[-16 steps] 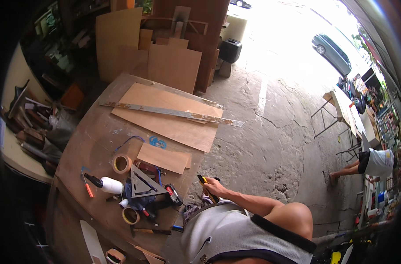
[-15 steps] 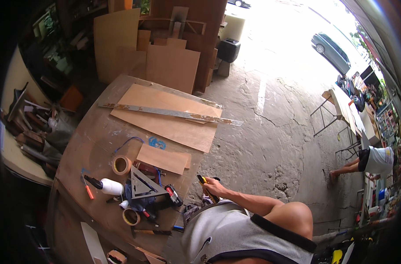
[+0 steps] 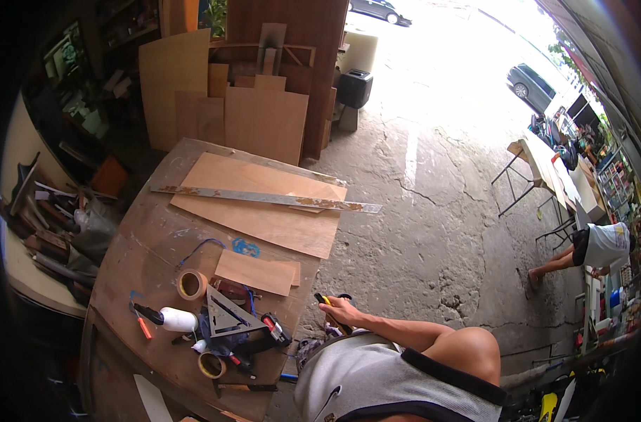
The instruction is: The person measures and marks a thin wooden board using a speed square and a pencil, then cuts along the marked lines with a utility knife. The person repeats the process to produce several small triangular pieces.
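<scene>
My right hand [image 3: 340,311] is closed around a slim yellow and black utility knife [image 3: 323,299], beside the right edge of the worktable [image 3: 134,243]. It is held in front of my grey vest, and part of the knife is hidden by my fingers. Nearest to it on the table are a red and black tool [image 3: 275,328], a metal triangular square [image 3: 229,314] and small plywood pieces [image 3: 256,271]. Farther off, a long worn metal straightedge [image 3: 264,198] lies across a large tapered plywood panel [image 3: 264,228]. My left hand is out of the picture.
Rolls of tape [image 3: 192,284], a white bottle [image 3: 178,320] and a red-handled screwdriver [image 3: 145,326] crowd the near table. Plywood sheets [image 3: 264,123] lean behind it. Cracked concrete floor [image 3: 419,246] lies to the right, where another person [image 3: 605,245] bends near a folding table [image 3: 545,169].
The view has tilted, so the table's far part and the background sit lower in the picture. My right hand still grips the knife, only slightly shifted.
</scene>
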`<state>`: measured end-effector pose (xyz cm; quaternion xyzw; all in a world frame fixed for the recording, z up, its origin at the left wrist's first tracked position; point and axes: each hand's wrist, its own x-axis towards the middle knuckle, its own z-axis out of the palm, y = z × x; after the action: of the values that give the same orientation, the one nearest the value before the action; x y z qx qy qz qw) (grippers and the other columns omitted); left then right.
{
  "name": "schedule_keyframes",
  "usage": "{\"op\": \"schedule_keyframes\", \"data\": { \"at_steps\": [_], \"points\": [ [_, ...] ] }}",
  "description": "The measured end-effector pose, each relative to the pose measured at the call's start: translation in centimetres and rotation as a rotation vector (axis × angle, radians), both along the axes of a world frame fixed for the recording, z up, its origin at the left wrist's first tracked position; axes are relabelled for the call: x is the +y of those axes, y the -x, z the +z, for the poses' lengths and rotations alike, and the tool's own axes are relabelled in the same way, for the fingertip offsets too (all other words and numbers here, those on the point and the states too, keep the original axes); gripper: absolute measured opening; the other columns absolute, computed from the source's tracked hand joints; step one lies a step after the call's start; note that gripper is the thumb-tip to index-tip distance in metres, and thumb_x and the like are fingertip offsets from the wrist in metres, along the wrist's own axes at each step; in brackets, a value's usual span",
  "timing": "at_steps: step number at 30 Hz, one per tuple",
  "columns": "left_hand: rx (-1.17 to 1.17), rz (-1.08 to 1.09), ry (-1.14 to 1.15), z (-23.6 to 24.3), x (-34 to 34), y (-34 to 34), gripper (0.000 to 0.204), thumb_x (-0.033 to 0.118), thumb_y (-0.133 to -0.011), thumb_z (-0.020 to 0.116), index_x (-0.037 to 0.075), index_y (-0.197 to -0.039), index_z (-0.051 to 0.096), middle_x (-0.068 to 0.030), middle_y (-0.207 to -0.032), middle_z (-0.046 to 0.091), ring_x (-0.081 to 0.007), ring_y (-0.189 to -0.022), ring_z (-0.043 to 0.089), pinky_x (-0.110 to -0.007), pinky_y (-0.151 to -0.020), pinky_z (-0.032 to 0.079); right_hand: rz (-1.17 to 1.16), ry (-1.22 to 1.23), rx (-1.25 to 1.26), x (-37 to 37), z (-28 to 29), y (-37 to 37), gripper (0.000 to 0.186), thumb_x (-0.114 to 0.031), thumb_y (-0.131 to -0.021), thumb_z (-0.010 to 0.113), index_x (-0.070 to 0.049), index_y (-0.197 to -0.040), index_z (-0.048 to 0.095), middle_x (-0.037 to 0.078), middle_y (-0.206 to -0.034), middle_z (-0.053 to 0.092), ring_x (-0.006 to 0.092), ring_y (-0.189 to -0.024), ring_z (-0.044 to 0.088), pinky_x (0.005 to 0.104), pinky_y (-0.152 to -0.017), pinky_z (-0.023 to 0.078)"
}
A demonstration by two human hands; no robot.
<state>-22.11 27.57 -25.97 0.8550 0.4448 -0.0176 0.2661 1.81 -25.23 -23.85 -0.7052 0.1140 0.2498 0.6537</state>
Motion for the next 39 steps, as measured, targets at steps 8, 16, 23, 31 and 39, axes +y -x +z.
{"op": "schedule_keyframes", "data": {
  "at_steps": [8, 16, 23, 31, 39],
  "points": [
    [0.005, 0.0, 0.0, -0.1, -0.3, 0.3, 0.075, 0.004, -0.072, 0.076, 0.006, -0.139, 0.042, -0.0159, -0.132, 0.054, -0.027, -0.123, 0.052, -0.039, -0.105, 0.041, -0.025, -0.011, -0.012, -0.6, 0.0, 0.2, 0.036, -0.042, -0.101, 0.048, -0.007, -0.093, 0.051, 0.002, -0.065, 0.055, 0.0116, -0.054, 0.053, 0.0287, -0.049, 0.042],
    [0.013, 0.009, 0.006, -0.5, -0.9, 1.4, 0.074, 0.004, -0.071, 0.076, 0.006, -0.137, 0.043, -0.016, -0.131, 0.055, -0.0272, -0.122, 0.052, -0.039, -0.104, 0.041, 0.055, 0.098, -0.038, -0.4, -2.0, 0.1, 0.028, -0.034, -0.1, 0.048, -0.007, -0.095, 0.05, 0.002, -0.068, 0.055, 0.0122, -0.057, 0.053, 0.0328, -0.051, 0.043],
    [0.004, 0.017, 0.01, -1.0, -1.2, 2.2, 0.073, 0.004, -0.07, 0.076, 0.005, -0.136, 0.044, -0.0161, -0.13, 0.056, -0.0273, -0.121, 0.053, -0.039, -0.103, 0.042, 0.25, 0.487, -0.381, -2.9, -3.9, -0.9, 0.025, -0.019, -0.093, 0.05, -0.004, -0.11, 0.041, 0.026, -0.08, 0.059, 0.0449, -0.076, 0.059, 0.0529, -0.065, 0.042],
    [0.003, 0.023, 0.012, -1.2, -1.3, 2.7, 0.071, 0.004, -0.069, 0.077, 0.004, -0.134, 0.046, -0.0162, -0.128, 0.056, -0.0274, -0.12, 0.053, -0.04, -0.103, 0.042, 0.22, 0.774, -0.186, -8.3, -13.3, -0.7, 0.032, -0.014, -0.086, 0.048, 0.002, -0.113, 0.044, 0.03, -0.1, 0.062, 0.0452, -0.1, 0.059, 0.0504, -0.083, 0.046],
    [0.005, 0.029, 0.001, -1.1, -1.8, 2.9, 0.07, 0.004, -0.069, 0.077, 0.004, -0.132, 0.047, -0.0164, -0.127, 0.057, -0.0276, -0.119, 0.054, -0.04, -0.102, 0.042, 0.071, 0.792, 0.097, -11.1, -20.9, 0.1, 0.037, -0.021, -0.085, 0.055, 0.003, -0.113, 0.051, 0.028, -0.115, 0.061, 0.0406, -0.112, 0.057, 0.0469, -0.092, 0.047]
  ]
}}
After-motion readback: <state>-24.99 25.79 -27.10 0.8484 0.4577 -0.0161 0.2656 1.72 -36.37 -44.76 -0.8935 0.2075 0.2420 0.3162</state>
